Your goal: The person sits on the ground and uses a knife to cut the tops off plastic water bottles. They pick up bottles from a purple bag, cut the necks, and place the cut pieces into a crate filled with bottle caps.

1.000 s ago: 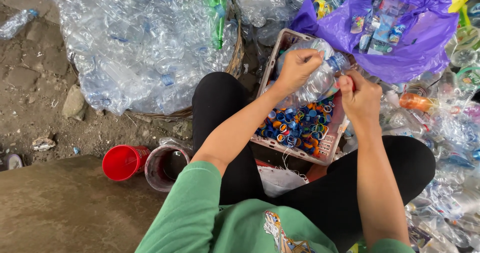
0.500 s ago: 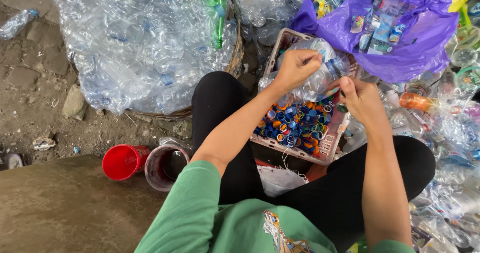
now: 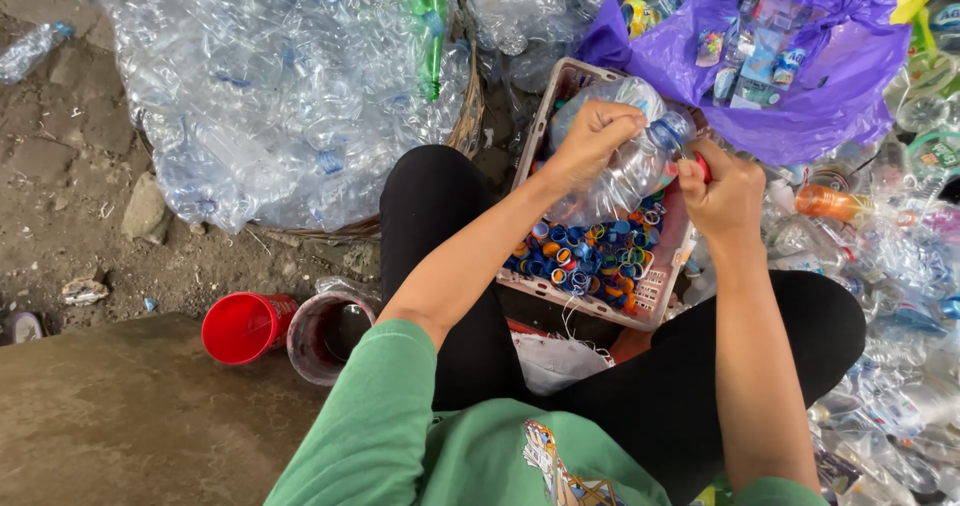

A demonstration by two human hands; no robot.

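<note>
You sit on bare dirt ground (image 3: 80, 166) among heaped plastic. Your left hand (image 3: 590, 141) grips the clear bottle (image 3: 625, 171) over the crate (image 3: 655, 296); your right hand (image 3: 725, 191), barely shifted, pinches its neck.

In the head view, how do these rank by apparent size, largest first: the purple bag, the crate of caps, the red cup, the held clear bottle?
1. purple bag
2. crate of caps
3. clear bottle
4. red cup
</note>
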